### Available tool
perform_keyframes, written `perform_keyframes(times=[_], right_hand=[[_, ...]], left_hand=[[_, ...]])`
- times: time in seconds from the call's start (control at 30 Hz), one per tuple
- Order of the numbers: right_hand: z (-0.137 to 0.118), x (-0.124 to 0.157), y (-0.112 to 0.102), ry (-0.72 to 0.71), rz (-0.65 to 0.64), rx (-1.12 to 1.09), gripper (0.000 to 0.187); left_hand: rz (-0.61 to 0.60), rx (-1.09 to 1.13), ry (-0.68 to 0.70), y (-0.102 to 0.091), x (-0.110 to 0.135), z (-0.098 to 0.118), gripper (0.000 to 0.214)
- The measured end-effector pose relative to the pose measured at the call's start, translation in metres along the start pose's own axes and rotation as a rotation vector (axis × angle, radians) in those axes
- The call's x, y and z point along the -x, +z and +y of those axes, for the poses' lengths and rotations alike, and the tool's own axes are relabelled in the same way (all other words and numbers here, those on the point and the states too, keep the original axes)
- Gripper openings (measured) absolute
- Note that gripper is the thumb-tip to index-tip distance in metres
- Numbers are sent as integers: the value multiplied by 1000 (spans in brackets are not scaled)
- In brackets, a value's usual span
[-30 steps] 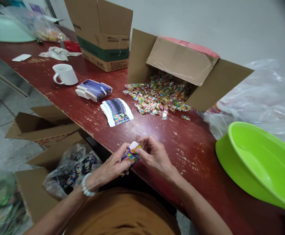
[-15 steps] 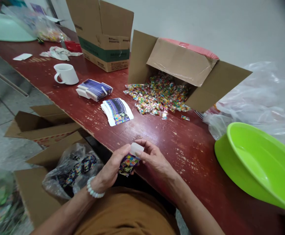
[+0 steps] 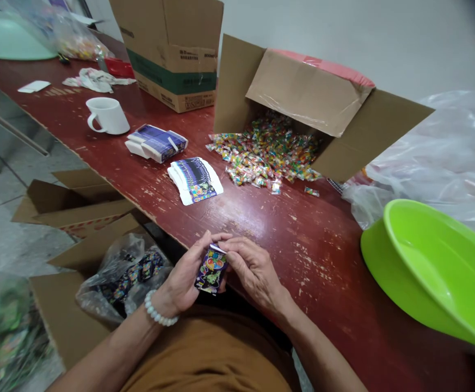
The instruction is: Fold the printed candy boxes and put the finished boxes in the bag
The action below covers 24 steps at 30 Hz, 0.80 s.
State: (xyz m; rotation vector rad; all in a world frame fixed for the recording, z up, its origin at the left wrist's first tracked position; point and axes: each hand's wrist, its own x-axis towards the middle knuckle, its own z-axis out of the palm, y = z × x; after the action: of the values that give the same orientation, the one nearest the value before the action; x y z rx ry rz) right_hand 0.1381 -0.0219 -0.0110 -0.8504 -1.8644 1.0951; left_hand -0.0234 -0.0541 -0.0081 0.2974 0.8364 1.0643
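Observation:
A small dark purple candy box [image 3: 211, 269] with colourful print sits between my hands at the table's front edge. My left hand [image 3: 186, 275], with a pale bead bracelet at the wrist, is closed around its left side. The fingers of my right hand [image 3: 251, 267] are closed on its top end, at the flap, partly hiding it. Farther up the table lie a fanned stack of flat printed cartons [image 3: 196, 181] and another stack of purple cartons [image 3: 158, 143]. Beyond them, wrapped candies [image 3: 257, 158] spill from a cardboard box [image 3: 298, 90] lying on its side.
A green basin [image 3: 433, 272] stands at the right, before clear plastic sheeting [image 3: 449, 147]. A white mug [image 3: 107, 116] and a tall carton [image 3: 176, 71] are at the back left. Below the table's left edge, an open box holds a plastic bag [image 3: 129, 277] of dark packets.
The white flap that stood up at the top of the candy box is now folded down. My right hand's fingers have moved in over that end.

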Motion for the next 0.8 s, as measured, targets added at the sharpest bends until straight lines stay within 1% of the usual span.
perform_keyframes(times=[0.17, 0.27, 0.33, 0.4, 0.43, 0.57, 0.63, 0.7, 0.73, 0.8], right_hand=[[0, -7, 9, 232, 47, -286, 9], [1, -13, 11, 366, 53, -488, 18], [2, -15, 10, 421, 46, -554, 23], [3, -13, 8, 403, 30, -522, 24], [4, -11, 7, 363, 16, -477, 23], [9, -1, 5, 120, -43, -199, 15], [11, 2, 8, 49, -56, -93, 19], [13, 4, 13, 57, -74, -80, 24], [13, 4, 15, 83, -78, -107, 24], [14, 4, 16, 174, -44, -178, 27]], left_hand=[[27, -67, 33, 2, -2, -4, 50], [15, -121, 48, -1, -4, -8, 59], [7, -151, 58, -4, -5, -9, 65], [15, -173, 67, -5, -5, -9, 65], [23, -178, 74, -6, -5, -8, 62], [40, -123, 67, -10, -7, -7, 44], [41, -84, 66, -11, -8, -8, 40], [46, -82, 101, -14, -6, -7, 40], [53, -100, 129, -16, -4, -5, 42], [102, -169, 200, -25, 2, 3, 49]])
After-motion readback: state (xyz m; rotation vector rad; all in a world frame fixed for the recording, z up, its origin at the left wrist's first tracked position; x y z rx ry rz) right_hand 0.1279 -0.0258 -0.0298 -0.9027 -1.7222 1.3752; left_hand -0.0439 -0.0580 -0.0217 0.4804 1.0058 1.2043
